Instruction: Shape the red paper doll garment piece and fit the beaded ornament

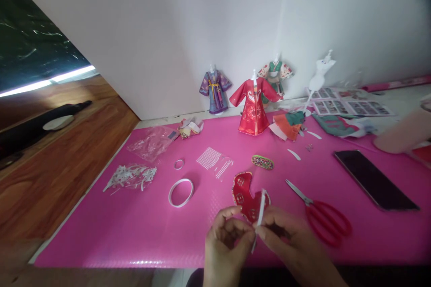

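Observation:
My left hand (226, 242) and my right hand (289, 237) meet low in the middle of the view, fingers pinched together. Between them they hold a thin white strip (261, 208) that stands up from the fingertips. Just behind the strip a red patterned paper piece (245, 193) lies on the pink mat (134, 228), and I cannot tell whether my fingers touch it. Red-handled scissors (323, 215) lie shut to the right of my right hand.
A white tape ring (181, 193), a smaller ring (179, 163), rhinestone sheets (213, 161), an oval patterned piece (262, 162) and plastic bags (131, 177) lie on the mat. A dark phone (373, 179) lies right. Paper dresses on small stands (253, 105) line the white wall.

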Demonstrator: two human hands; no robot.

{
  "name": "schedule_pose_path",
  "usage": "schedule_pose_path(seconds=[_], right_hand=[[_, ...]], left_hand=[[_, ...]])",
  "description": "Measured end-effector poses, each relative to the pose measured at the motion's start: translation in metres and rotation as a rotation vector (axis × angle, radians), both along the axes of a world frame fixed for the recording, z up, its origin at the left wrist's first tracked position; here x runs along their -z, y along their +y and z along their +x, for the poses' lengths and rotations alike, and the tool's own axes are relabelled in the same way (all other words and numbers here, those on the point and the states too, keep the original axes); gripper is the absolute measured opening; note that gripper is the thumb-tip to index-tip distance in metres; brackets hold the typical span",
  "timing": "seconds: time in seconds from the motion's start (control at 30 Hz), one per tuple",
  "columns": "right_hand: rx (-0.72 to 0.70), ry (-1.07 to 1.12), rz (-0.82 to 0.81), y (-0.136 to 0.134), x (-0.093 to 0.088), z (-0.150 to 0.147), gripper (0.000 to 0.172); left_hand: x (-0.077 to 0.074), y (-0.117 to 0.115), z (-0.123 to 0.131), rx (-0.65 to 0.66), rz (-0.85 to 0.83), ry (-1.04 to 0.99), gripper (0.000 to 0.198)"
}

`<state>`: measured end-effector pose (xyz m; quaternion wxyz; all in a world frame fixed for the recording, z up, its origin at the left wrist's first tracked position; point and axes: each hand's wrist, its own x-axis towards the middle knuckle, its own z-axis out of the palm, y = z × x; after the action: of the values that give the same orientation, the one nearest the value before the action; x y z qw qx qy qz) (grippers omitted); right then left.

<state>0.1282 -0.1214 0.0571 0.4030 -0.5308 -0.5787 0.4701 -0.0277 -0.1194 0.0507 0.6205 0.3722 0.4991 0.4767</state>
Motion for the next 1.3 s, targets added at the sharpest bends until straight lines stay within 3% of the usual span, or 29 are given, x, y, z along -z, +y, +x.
schedule_pose_path(seconds=[0.37,0.73,0.83,1.1,1.3], right_hand=[[0.007,0.028,-0.045,-0.001,0.010,0.003,0.024],[-0.002,-0.008,0.171,-0.009,-0.005,0.006,0.024],[-0.036,0.031,0.136,-0.007,-0.004,0.007,0.025],[0.043,0.027,0.013,-0.007,0.001,0.007,0.013],[-0.007,-0.081,0.092,-0.006,-0.001,0.012,0.017]], left_hand=[[0.000,0.001,0.002,0.019,-0.025,-0.041,0.043],[0.009,0.001,0.000,0.003,0.009,-0.027,0.039],[0.011,0.000,0.000,-0.008,0.044,-0.003,0.037],[0.003,-0.007,0.012,-0.126,0.080,-0.013,0.035],[0.007,-0.004,0.003,0.021,-0.006,-0.056,0.041]])
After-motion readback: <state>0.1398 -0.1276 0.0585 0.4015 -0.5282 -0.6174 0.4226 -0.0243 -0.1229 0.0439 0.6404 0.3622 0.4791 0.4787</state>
